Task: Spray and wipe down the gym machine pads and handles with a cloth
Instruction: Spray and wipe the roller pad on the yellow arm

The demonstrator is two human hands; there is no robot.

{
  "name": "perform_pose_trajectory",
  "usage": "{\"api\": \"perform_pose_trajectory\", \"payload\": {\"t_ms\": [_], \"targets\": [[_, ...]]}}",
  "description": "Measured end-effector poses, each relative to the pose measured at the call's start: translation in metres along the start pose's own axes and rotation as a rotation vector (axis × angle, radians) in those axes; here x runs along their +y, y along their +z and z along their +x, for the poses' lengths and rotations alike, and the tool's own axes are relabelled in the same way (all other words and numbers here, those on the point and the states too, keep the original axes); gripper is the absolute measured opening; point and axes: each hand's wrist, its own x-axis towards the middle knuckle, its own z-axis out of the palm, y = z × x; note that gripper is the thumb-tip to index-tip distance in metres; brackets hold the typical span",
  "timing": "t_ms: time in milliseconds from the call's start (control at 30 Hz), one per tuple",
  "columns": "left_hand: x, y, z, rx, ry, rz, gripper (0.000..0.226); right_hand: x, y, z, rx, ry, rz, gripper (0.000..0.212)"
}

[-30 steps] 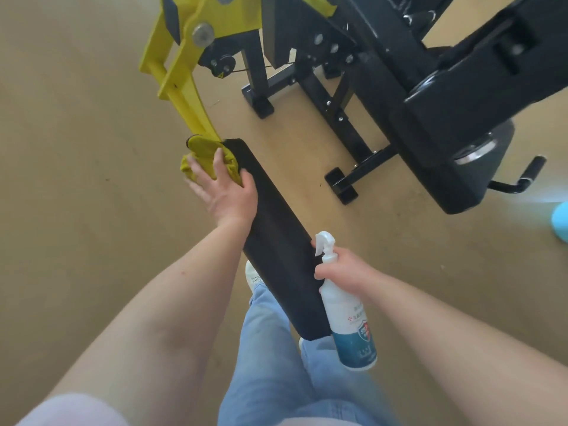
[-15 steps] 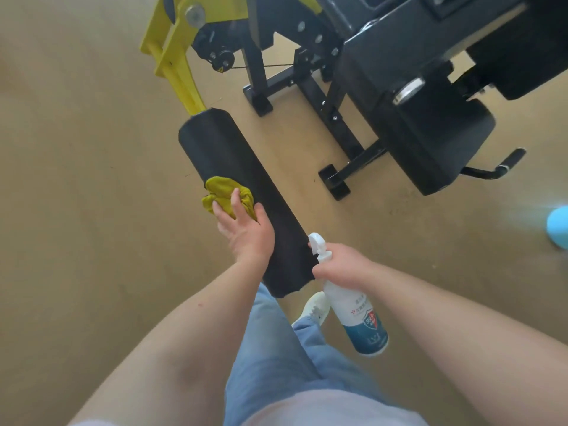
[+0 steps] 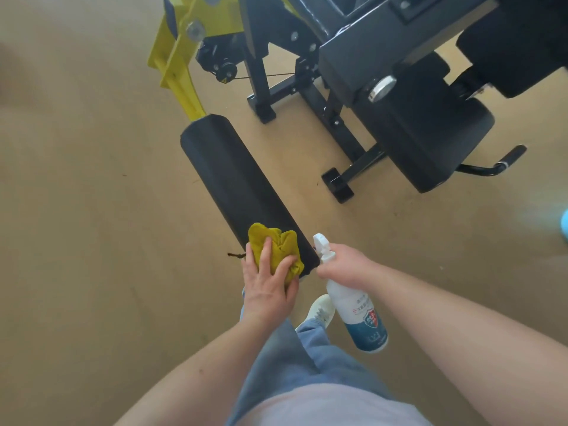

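Observation:
A long black roller pad (image 3: 233, 179) hangs from a yellow lever arm (image 3: 178, 69) of the gym machine and runs diagonally toward me. My left hand (image 3: 269, 284) presses a crumpled yellow-green cloth (image 3: 276, 245) against the pad's near end, fingers spread over it. My right hand (image 3: 344, 264) grips the neck of a white spray bottle (image 3: 359, 315) with a blue label, held just right of the pad's near end, nozzle pointing up and left.
The machine's black frame (image 3: 307, 96), seat pad (image 3: 430, 142) and a black side handle (image 3: 504, 162) fill the upper right. A frame foot (image 3: 336, 187) rests on the tan floor. My jeans and a white shoe (image 3: 319, 312) are below. A blue object (image 3: 565, 229) sits at the right edge.
My left hand has slid the cloth along the roller pad from its far end by the yellow arm down to its near end. The spray bottle has stayed beside the pad.

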Motion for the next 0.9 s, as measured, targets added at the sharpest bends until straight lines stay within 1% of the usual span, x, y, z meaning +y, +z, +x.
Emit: {"api": "perform_pose_trajectory", "payload": {"t_ms": [100, 167, 200, 300, 333, 400, 500, 633, 733, 900], "targets": [[-0.001, -0.021, 0.019, -0.128, 0.077, 0.107, 0.047, -0.007, -0.004, 0.004, -0.002, 0.017, -0.005, 0.009], [-0.001, -0.029, 0.037, -0.216, 0.072, 0.164, 0.057, -0.013, -0.006, 0.007, -0.02, 0.028, -0.006, 0.008], [-0.001, -0.033, 0.047, -0.234, 0.026, 0.168, 0.062, -0.016, -0.008, 0.009, -0.027, 0.035, -0.002, 0.008], [-0.001, -0.045, 0.082, -0.242, -0.23, 0.081, 0.077, -0.032, -0.017, 0.017, -0.035, 0.045, 0.007, 0.01], [-0.002, -0.049, 0.093, -0.249, -0.289, 0.047, 0.081, -0.038, -0.02, 0.021, -0.033, 0.048, 0.013, 0.013], [-0.011, -0.057, 0.114, -0.247, -0.332, 0.015, 0.085, -0.052, -0.025, 0.03, -0.023, 0.059, 0.028, 0.019], [-0.036, -0.07, 0.146, -0.224, -0.364, -0.024, 0.084, -0.072, -0.03, 0.047, -0.024, 0.087, 0.063, 0.02], [-0.073, -0.093, 0.207, -0.169, -0.48, -0.039, 0.082, -0.095, -0.03, 0.071, -0.077, 0.118, 0.11, 0.009], [-0.093, -0.117, 0.259, -0.142, -0.61, -0.113, 0.079, -0.108, -0.031, 0.084, -0.099, 0.147, 0.139, 0.014], [-0.117, -0.142, 0.32, -0.105, -0.721, -0.197, 0.071, -0.114, -0.032, 0.094, -0.114, 0.223, 0.169, 0.016]]}}
